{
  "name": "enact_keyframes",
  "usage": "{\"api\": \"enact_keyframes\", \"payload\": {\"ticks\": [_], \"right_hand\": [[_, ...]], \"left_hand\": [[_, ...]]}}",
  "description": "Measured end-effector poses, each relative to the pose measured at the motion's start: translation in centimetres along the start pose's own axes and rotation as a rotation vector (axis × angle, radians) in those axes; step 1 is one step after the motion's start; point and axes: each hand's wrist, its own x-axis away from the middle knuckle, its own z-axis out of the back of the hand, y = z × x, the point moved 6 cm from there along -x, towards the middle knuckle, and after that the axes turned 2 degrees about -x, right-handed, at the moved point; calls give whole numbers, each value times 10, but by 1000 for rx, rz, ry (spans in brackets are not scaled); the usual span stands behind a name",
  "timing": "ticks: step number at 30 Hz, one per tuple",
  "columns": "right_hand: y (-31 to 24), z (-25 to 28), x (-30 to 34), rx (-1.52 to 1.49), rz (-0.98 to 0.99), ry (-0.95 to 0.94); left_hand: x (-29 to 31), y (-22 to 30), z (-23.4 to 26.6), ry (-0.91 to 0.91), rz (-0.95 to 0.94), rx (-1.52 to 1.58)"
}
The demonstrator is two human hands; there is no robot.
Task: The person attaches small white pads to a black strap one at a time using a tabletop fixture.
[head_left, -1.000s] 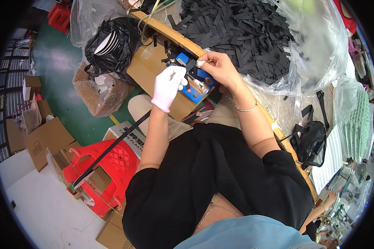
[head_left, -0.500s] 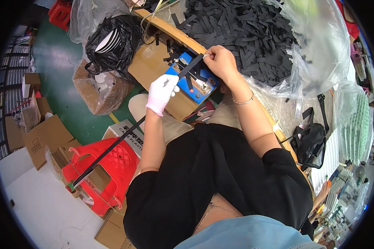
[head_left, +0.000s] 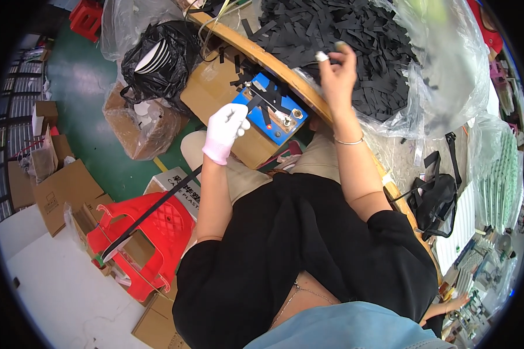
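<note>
My left hand (head_left: pixel 226 128), in a white glove with a pink cuff, grips a long black strap (head_left: pixel 163 200). The strap trails down past my forearm to the red stool. Just right of the glove is a blue device (head_left: pixel 282 131) with a metal rod across its top, and short black strips lie on it. My right hand (head_left: pixel 339 78) is raised over a heap of cut black strips (head_left: pixel 384 64); its thumb and fingers are apart, a white cover shows on one fingertip, and nothing can be made out between them.
Under the blue device stands a cardboard box (head_left: pixel 204 90). A wooden edge (head_left: pixel 244 43) runs between it and the heap, which lies in clear plastic. At left are a black bag (head_left: pixel 177 75) and an upturned red stool (head_left: pixel 169 221). A black mesh bag (head_left: pixel 436 200) lies at right.
My right hand has left the strap end beside the device and moved up and right over the heap, its fingers opening. My left hand has barely moved.
</note>
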Motion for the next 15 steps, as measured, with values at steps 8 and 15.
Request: {"api": "enact_keyframes", "payload": {"ticks": [8,15], "right_hand": [[-29,-32,46,-182,-275,-720],[-24,-40,56,-130,-386,-854]], "left_hand": [[-6,25,-29,-79,-46,90],[-10,23,-33,-82,-48,72]]}}
